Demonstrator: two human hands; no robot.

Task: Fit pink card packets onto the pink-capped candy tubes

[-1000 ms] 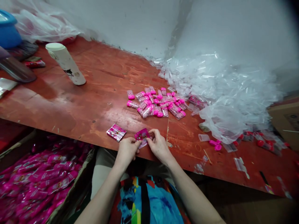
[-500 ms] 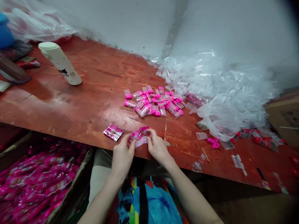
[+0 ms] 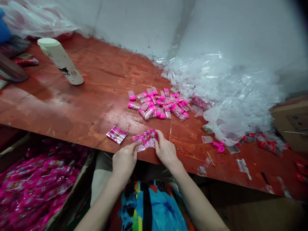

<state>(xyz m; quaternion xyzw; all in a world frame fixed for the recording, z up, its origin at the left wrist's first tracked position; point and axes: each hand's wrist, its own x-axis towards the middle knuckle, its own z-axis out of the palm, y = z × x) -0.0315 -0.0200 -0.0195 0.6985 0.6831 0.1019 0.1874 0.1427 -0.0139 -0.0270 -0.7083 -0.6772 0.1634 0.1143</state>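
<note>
Here was my far-off view: a red-brown wooden surface (image 3: 101, 75) ran right across it, and a great heap of clear plastic pieces (image 3: 216, 83) crowded its back right! Down at lower left, below the edge, I had a mass of shiny pink packets (image 3: 38, 183); mid-surface, a loose pile of pink-capped containers (image 3: 161, 102); off to the left, a pale flask (image 3: 62, 62). And now the hands! My left hand (image 3: 125, 160) pinched the lower left end of a pink printed strip (image 3: 145, 138), my right hand (image 3: 166, 150) pinched its right end, and the strip spanned the gap near the front edge. Whether it touched the surface, I couldn't tell. Risky, I judged: it looked thin and slick, so an uneven pull could have creased it or sprung an end free. Just left lay a small pink stack (image 3: 117, 135), close enough, I reckoned, for a careless left knuckle to scatter it.
</note>
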